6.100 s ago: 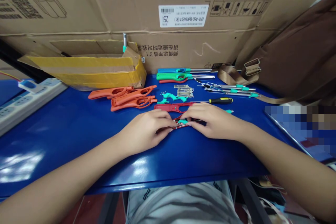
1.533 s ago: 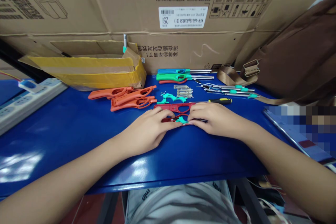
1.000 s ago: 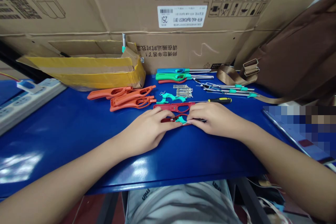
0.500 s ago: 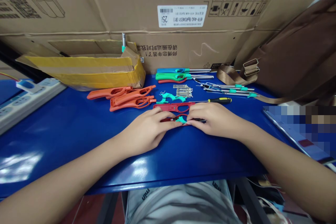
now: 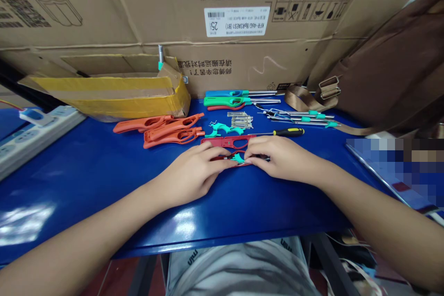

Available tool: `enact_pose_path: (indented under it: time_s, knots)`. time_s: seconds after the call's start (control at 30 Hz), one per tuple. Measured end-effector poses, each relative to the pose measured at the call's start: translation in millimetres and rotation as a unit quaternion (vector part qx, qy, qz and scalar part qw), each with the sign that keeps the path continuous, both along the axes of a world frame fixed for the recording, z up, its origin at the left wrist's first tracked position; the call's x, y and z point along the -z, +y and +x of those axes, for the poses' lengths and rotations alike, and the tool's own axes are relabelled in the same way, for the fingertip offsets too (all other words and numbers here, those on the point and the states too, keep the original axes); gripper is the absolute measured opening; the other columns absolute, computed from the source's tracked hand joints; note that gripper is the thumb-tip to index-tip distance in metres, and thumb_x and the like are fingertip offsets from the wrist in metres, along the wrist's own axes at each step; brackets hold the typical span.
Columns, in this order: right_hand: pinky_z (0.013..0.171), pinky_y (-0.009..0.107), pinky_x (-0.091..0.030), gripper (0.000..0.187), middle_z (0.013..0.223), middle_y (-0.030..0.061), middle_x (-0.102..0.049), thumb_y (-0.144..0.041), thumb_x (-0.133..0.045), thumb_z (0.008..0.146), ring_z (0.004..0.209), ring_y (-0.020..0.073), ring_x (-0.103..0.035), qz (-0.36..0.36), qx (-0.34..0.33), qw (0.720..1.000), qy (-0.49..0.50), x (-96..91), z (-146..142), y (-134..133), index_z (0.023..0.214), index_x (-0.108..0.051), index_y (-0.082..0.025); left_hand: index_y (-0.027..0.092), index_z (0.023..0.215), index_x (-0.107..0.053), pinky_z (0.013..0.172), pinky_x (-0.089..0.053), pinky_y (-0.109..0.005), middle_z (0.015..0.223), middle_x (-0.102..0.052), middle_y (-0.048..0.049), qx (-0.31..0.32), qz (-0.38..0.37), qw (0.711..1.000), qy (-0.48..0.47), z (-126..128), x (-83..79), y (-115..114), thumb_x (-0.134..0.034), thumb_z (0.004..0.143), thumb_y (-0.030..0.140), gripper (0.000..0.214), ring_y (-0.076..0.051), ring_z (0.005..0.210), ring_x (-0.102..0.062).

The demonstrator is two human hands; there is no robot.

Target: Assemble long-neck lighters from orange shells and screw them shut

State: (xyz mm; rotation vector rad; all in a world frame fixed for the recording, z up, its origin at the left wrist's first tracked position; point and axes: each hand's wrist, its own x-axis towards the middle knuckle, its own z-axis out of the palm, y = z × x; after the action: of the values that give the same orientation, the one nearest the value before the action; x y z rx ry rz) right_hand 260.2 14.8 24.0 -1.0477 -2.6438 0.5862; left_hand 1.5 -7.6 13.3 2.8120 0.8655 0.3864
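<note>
Both hands work on a red lighter shell (image 5: 237, 153) lying on the blue table, with a teal trigger (image 5: 238, 158) seated in it. My left hand (image 5: 194, 166) is closed around the shell's left part, thumb and forefinger at the trigger's left side. At the trigger's right end, the fingertips of my right hand (image 5: 277, 157) are pinched together on the shell; they hide much of its right end. Just behind them lies a second red shell half (image 5: 225, 142). Teal triggers (image 5: 222, 127) and clear fuel tanks (image 5: 241, 120) sit farther back.
Orange lighter shells (image 5: 169, 132) lie at left before a yellow-taped box (image 5: 138, 97). Blue and green lighters (image 5: 225, 101), metal tubes with wires (image 5: 305, 118) and a screwdriver (image 5: 289, 132) lie behind. A power strip (image 5: 34, 134) is far left, a tablet-like device (image 5: 381, 173) right.
My right fingertips have shifted slightly along the shell at the trigger's right end. My left hand keeps its hold. The whole view has moved a little.
</note>
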Motion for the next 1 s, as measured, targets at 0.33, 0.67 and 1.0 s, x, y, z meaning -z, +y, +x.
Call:
enact_pose_path:
  time_s: [0.33,0.67,1.0]
  knots:
    - [0.075,0.028,-0.046,0.013,0.092,0.004,-0.073,-0.016,-0.063,0.092,0.083,0.0176,-0.066,0.008,-0.001,1.0,0.011,1.7,1.1,1.0,0.087,-0.074,-0.018,0.027,0.132,-0.067,0.099,-0.052,-0.043,0.132,-0.065,-0.008,-0.005,0.003,1.0,0.004,-1.8,1.4,-0.1,-0.047,0.1,0.012,0.04,-0.025,0.116,-0.059]
    - [0.074,0.027,-0.045,0.012,0.092,0.0041,-0.072,-0.019,-0.062,0.095,0.082,0.0168,-0.065,0.009,-0.02,1.0,0.017,3.3,2.6,2.3,0.09,-0.073,-0.018,0.025,0.127,-0.068,0.098,-0.052,-0.043,0.128,-0.067,-0.0086,-0.011,-0.003,1.0,-0.003,-0.2,0.2,-0.6,-0.046,0.102,0.015,0.035,-0.024,0.113,-0.06]
    - [0.073,0.027,-0.044,0.011,0.088,0.003,-0.072,-0.015,-0.064,0.093,0.079,0.0153,-0.063,-0.025,-0.013,0.999,0.033,1.8,1.1,3.7,0.087,-0.073,-0.018,0.024,0.128,-0.067,0.098,-0.052,-0.043,0.13,-0.066,-0.0079,-0.011,0.0,1.0,0.005,-1.5,2.1,-1.0,-0.045,0.103,0.016,0.034,-0.025,0.113,-0.058]
